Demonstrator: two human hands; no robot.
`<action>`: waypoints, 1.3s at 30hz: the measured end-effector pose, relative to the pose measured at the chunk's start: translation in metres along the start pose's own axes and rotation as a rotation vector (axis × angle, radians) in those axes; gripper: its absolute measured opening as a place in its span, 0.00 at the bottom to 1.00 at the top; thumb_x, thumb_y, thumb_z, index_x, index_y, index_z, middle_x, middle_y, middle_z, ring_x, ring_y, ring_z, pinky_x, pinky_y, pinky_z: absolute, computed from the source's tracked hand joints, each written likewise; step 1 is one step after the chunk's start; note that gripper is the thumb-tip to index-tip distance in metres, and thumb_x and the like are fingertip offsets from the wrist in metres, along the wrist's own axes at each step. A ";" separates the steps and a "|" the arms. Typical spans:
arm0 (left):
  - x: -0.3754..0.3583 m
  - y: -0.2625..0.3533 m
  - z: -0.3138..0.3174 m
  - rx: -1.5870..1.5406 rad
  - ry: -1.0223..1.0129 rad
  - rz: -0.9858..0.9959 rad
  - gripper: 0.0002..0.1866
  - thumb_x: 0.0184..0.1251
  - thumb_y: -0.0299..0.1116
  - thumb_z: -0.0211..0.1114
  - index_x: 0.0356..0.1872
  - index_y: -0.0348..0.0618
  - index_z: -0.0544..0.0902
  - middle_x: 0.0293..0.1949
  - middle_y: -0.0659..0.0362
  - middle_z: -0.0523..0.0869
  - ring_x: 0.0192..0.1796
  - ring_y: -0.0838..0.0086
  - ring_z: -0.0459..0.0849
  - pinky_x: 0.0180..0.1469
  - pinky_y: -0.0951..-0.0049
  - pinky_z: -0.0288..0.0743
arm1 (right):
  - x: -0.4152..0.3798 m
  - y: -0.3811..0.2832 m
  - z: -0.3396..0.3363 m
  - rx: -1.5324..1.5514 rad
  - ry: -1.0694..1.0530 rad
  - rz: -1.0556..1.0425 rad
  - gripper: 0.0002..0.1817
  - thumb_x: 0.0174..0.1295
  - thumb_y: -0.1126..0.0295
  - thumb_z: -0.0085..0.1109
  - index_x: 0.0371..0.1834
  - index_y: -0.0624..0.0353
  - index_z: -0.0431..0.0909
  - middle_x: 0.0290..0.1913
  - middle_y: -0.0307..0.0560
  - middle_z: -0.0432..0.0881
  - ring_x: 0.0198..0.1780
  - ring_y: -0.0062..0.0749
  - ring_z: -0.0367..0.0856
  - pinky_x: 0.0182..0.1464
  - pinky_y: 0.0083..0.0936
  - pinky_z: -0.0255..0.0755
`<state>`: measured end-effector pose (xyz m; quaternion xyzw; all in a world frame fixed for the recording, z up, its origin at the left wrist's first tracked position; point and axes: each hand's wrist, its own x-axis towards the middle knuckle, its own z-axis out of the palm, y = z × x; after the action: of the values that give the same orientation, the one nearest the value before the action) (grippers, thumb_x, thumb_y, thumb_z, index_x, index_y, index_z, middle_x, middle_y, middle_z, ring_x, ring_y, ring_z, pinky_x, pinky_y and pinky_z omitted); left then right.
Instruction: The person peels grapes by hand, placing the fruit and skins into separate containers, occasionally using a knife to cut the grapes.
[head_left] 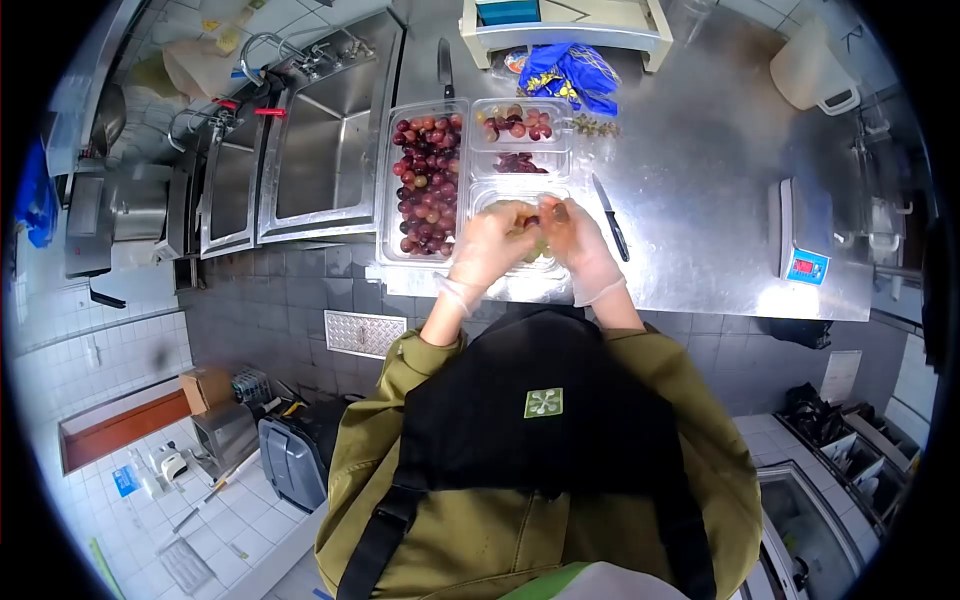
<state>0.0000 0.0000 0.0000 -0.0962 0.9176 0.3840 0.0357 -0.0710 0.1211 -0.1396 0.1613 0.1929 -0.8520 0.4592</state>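
A grape (533,222) sits pinched between the gloved left hand (487,247) and right hand (583,248), pressed close together above the near clear container (520,195). Left of that container lies the long tray of red grapes (428,180); right of it, a knife (609,216). Slick gloves could let the fruit squirt onto the steel counter (700,180).

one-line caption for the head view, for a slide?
Gloved left hand and right hand work grapes over a clear container beside a tray of red grapes.
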 end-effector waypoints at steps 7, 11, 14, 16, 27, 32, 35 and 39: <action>0.004 -0.003 0.039 0.370 0.198 0.363 0.07 0.52 0.25 0.62 0.34 0.41 0.80 0.29 0.51 0.81 0.34 0.56 0.82 0.35 0.60 0.76 | -0.014 0.015 0.040 0.242 -0.016 -0.008 0.21 0.71 0.66 0.36 0.56 0.73 0.70 0.57 0.59 0.75 0.62 0.46 0.72 0.68 0.38 0.63; 0.005 -0.013 0.045 0.433 0.234 0.391 0.05 0.51 0.22 0.59 0.31 0.40 0.78 0.29 0.51 0.79 0.34 0.55 0.82 0.35 0.60 0.76 | -0.012 0.020 0.049 0.225 0.098 0.007 0.21 0.70 0.68 0.36 0.55 0.75 0.69 0.55 0.61 0.76 0.60 0.48 0.74 0.66 0.39 0.66; 0.005 -0.018 0.046 0.409 0.211 0.364 0.04 0.52 0.21 0.57 0.30 0.40 0.77 0.29 0.50 0.79 0.33 0.55 0.82 0.34 0.60 0.76 | 0.006 0.032 0.025 0.279 -0.010 0.046 0.18 0.70 0.69 0.36 0.51 0.72 0.70 0.51 0.59 0.78 0.54 0.45 0.76 0.62 0.38 0.69; 0.006 -0.020 0.048 0.393 0.200 0.331 0.04 0.52 0.21 0.57 0.30 0.40 0.77 0.29 0.49 0.79 0.33 0.54 0.82 0.34 0.60 0.77 | 0.002 0.028 0.034 0.275 -0.030 0.064 0.16 0.70 0.69 0.37 0.48 0.71 0.71 0.49 0.58 0.79 0.51 0.44 0.78 0.60 0.37 0.70; 0.011 -0.031 0.052 0.349 0.168 0.262 0.04 0.52 0.24 0.59 0.30 0.39 0.75 0.29 0.50 0.80 0.32 0.53 0.81 0.33 0.59 0.78 | 0.014 0.035 0.003 0.190 -0.070 0.085 0.18 0.70 0.68 0.40 0.52 0.73 0.71 0.50 0.57 0.79 0.52 0.41 0.78 0.62 0.36 0.70; 0.017 -0.035 0.043 0.230 0.178 0.185 0.03 0.55 0.25 0.60 0.30 0.41 0.75 0.30 0.48 0.81 0.33 0.51 0.81 0.35 0.55 0.75 | 0.003 0.030 0.004 0.263 -0.279 0.041 0.16 0.72 0.65 0.42 0.51 0.67 0.73 0.47 0.49 0.79 0.51 0.35 0.78 0.62 0.32 0.68; 0.018 -0.025 0.033 0.121 0.228 0.100 0.03 0.59 0.27 0.58 0.31 0.40 0.75 0.30 0.46 0.81 0.34 0.48 0.81 0.36 0.53 0.74 | -0.019 0.026 0.043 0.128 -0.143 -0.158 0.16 0.72 0.64 0.42 0.52 0.66 0.73 0.48 0.47 0.79 0.52 0.34 0.77 0.62 0.30 0.67; 0.014 -0.016 0.044 0.154 0.224 0.008 0.03 0.60 0.28 0.58 0.31 0.40 0.75 0.29 0.45 0.81 0.35 0.49 0.81 0.37 0.53 0.75 | -0.016 0.032 0.053 -0.056 0.063 -0.289 0.18 0.72 0.65 0.43 0.55 0.68 0.71 0.52 0.50 0.77 0.55 0.34 0.75 0.63 0.31 0.66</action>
<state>-0.0112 0.0182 -0.0438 -0.1317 0.9431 0.2992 -0.0611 -0.0409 0.0920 -0.0921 0.1456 0.2522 -0.8980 0.3299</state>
